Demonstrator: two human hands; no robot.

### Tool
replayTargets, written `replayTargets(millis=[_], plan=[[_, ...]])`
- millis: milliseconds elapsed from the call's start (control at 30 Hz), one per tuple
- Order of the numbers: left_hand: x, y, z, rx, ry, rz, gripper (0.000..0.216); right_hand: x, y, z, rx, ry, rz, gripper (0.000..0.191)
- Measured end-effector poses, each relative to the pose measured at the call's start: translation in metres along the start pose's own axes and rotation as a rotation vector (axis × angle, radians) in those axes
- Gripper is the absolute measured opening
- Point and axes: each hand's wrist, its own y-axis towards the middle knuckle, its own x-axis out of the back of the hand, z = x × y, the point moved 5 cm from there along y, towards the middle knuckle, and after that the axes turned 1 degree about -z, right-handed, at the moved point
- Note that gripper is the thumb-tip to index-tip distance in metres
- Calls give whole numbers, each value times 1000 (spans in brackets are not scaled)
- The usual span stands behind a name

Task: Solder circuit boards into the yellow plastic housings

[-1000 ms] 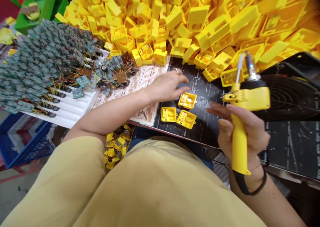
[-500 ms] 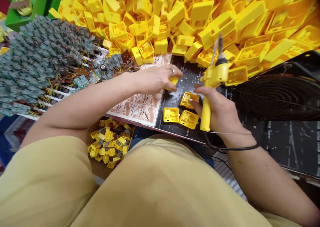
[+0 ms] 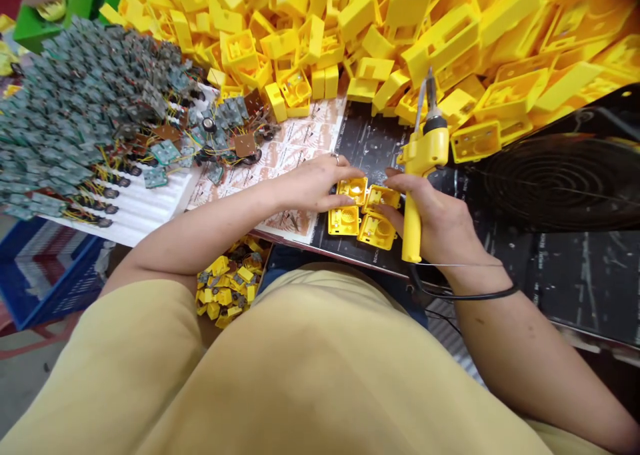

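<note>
Several small square yellow plastic housings (image 3: 361, 213) lie in a tight cluster on the black mat (image 3: 373, 145) at the table's near edge. My left hand (image 3: 315, 183), a ring on one finger, rests its fingertips on the upper left housing (image 3: 353, 189). My right hand (image 3: 440, 223) grips the handle of a yellow soldering gun (image 3: 419, 175), whose metal tip points up and away. Its fingertips touch the upper right housing (image 3: 384, 196).
A huge heap of yellow plastic shells (image 3: 400, 35) fills the back of the table. Many green circuit boards with wires (image 3: 85, 108) cover the left. A black fan grille (image 3: 560, 181) lies at right. A blue crate (image 3: 40, 268) and loose yellow parts (image 3: 227, 288) sit below the table.
My left hand has pulled back toward me and set a fourth housing down beside the other three. My right hand with the soldering gun has come in from the right to the cluster.
</note>
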Motion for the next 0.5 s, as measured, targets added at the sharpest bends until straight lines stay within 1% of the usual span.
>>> replayTargets(millis=[67,133,167,233,300,333,367,400,433,500], plan=[[-1,-7,1,3,-18,-15,56,6,-6,3,2,11,-64,31],[-4,-19,1,4,-10,-79,65,13,-14,5,2,16,-134,36],[-9,-25,-1,-11,10,-103,71,16,-19,6,6,20,-163,41],[-25,-35,-11,-56,79,-101,83,22,-27,8,33,26,-191,54],[-43,-40,-21,-74,146,-71,87,27,-32,10,61,29,-221,64],[-48,-40,-24,-68,172,-70,88,30,-33,12,67,25,-240,66],[-48,-39,-25,-49,194,-90,89,33,-34,13,66,18,-260,67],[-43,-38,-23,-17,214,-132,89,36,-35,15,65,9,-282,66],[-33,-39,-17,29,234,-188,88,39,-37,17,56,-3,-294,64],[0,-47,8,166,285,-331,74,46,-41,15,-13,-37,-302,56]])
